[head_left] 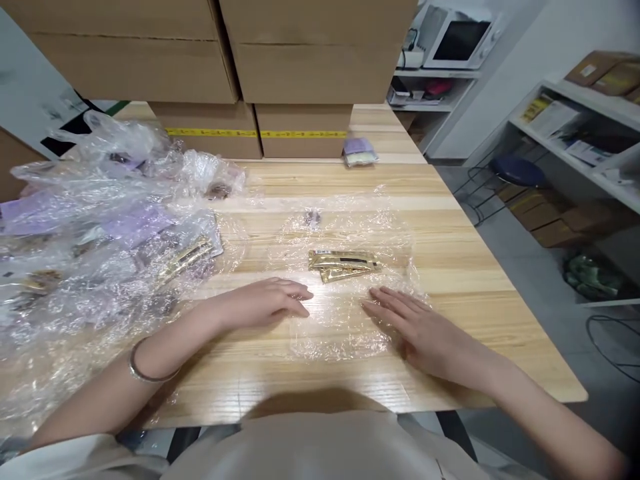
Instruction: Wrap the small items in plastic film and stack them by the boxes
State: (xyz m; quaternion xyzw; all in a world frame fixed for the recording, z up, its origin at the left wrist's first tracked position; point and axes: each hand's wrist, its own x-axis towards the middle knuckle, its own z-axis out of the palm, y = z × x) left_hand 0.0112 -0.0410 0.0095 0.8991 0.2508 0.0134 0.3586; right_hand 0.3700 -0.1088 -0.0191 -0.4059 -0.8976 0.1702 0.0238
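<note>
two gold packets lie on clear film, long axes roughly left-right; left hand and right hand loosely spread.

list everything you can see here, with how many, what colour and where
flat foil packets: two, gold, overlapping on the sheet
crinkled plastic sheet: one, clear, between the hands
light wood table: one, tan, centre
heap of plastic-wrapped packages: count unclear, clear and lilac, table's left side
stacked cardboard boxes: at least four, brown, table's far side
small wrapped packet: one, lilac and pale green, by the boxes
boxy microwave: one, white, upper right
open shelf units: two, white, right background
round stool: one, dark blue, right
thin bracelet: one, silvery, left wrist
left hand: one, bare, left of the packets
right hand: one, bare, at the sheet's right side
</note>
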